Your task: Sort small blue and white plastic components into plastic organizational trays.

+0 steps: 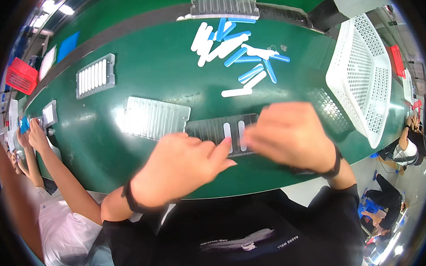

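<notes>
A clear grooved plastic tray lies on the green table in front of me. Two white strips with rounded ends stand side by side in its grooves, a left strip and a right strip. My left hand reaches over the tray's near edge, its index fingertip on the lower part of the left strip and its thumb apart below. Over the tray's right end is my right hand, blurred, its fingertips beside the right strip; whether they grip anything is hidden.
A second clear tray lies to the left, and a tray of white strips beyond it. Loose white and blue strips are heaped at the far middle. A white perforated basket stands right. Another person's hand works at the left.
</notes>
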`<state>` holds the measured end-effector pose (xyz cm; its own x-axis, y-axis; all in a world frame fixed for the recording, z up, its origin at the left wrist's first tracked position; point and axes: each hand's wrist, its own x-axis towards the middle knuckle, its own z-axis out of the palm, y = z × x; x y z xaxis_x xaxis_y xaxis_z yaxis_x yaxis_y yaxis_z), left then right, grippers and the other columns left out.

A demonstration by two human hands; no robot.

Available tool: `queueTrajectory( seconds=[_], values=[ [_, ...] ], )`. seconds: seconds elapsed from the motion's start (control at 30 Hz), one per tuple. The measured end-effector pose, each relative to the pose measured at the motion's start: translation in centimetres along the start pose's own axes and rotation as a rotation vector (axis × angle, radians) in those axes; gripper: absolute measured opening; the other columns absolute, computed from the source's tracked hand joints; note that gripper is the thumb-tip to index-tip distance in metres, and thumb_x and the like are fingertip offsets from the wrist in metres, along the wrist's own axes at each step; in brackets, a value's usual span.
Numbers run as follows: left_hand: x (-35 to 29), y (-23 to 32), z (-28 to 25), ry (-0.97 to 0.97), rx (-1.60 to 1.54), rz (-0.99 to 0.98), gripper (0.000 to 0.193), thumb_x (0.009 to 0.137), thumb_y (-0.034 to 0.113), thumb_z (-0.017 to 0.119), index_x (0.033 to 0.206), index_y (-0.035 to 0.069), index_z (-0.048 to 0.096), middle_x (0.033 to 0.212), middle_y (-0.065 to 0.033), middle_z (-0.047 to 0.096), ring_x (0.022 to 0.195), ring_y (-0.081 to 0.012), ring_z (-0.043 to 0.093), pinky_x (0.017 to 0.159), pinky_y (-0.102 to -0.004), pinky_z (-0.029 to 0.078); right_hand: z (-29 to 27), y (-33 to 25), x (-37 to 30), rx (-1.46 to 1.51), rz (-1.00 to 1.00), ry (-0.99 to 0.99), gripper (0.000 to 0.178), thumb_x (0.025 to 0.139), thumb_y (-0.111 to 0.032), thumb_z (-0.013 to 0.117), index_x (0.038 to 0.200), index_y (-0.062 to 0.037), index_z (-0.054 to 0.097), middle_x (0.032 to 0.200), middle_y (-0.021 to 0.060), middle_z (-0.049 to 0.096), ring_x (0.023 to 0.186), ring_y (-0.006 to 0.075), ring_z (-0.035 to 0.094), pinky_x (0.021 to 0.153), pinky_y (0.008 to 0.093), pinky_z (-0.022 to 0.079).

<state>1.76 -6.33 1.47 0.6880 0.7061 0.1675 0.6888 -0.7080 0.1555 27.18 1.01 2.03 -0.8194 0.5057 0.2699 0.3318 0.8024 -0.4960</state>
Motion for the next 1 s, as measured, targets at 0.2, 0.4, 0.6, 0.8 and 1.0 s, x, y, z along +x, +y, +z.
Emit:
queueTrajectory(
  seconds=[0.2, 0.4, 0.6, 0.8, 1.0],
  values=[
    [3.1, -5.7, 1.0, 0.292, -0.195, -0.374, 0.02, 0.088, 0.025, 0.084, 0.103, 0.012, 0.08, 0.063, -0.0084, 0.065, 0.052, -0.0254, 0.06, 0.05, -0.0362, 0.045, 1.3, 2.6, 1.4, -0.336, 0.055, 0.129, 0.011, 0.082, -0.012, 0.078, 0.09, -0.0091, 0.073, 0.091, -0.0001, 0.062, 0.079, 0.0189, 0.064, 0.065, 0.0334, 0.052],
    [5.6, -8.0, 1.8, 0.285, 0.036, -0.331, 0.021, 0.092, 0.025, 0.08, 0.105, 0.009, 0.08, 0.06, -0.0101, 0.062, 0.051, -0.0272, 0.057, 0.052, -0.0391, 0.043, 1.1, 2.7, 1.1, -0.442, -0.016, 0.165, 0.024, 0.074, -0.007, 0.082, 0.097, -0.0106, 0.076, 0.096, -0.0011, 0.065, 0.083, 0.0179, 0.064, 0.067, 0.0332, 0.052],
    [4.8, -7.2, 0.9, 0.17, -0.383, -0.598, 0.013, 0.098, 0.015, 0.074, 0.104, 0.004, 0.077, 0.056, -0.0007, 0.053, 0.052, -0.008, 0.05, 0.052, -0.0285, 0.039, -0.2, 3.1, 0.7, 0.22, 0.384, 0.238, 0.006, 0.094, -0.006, 0.073, 0.099, -0.0038, 0.071, 0.089, 0.0033, 0.071, 0.073, 0.0148, 0.065, 0.068, 0.0269, 0.051],
    [4.0, -6.1, 0.1, 0.221, -1.361, -0.779, 0.019, 0.103, 0.013, 0.071, 0.109, -0.005, 0.074, 0.068, 0.0154, 0.053, 0.063, 0.0067, 0.035, 0.055, -0.0181, 0.023, -0.8, 4.1, -0.1, 1.089, 0.605, 0.313, 0.018, 0.105, -0.013, 0.067, 0.116, 0.0006, 0.066, 0.107, 0.0139, 0.08, 0.075, 0.011, 0.07, 0.071, 0.025, 0.055],
    [3.7, -6.2, 1.0, 0.207, -1.359, -0.74, 0.018, 0.105, 0.013, 0.068, 0.109, -0.004, 0.072, 0.079, 0.0069, 0.067, 0.065, 0.0046, 0.043, 0.058, -0.0172, 0.029, -0.6, 3.8, 0.0, 1.112, 0.628, 0.306, 0.018, 0.104, -0.013, 0.067, 0.116, 0.0007, 0.066, 0.107, 0.0146, 0.08, 0.076, 0.0108, 0.071, 0.071, 0.025, 0.055]
  ],
)
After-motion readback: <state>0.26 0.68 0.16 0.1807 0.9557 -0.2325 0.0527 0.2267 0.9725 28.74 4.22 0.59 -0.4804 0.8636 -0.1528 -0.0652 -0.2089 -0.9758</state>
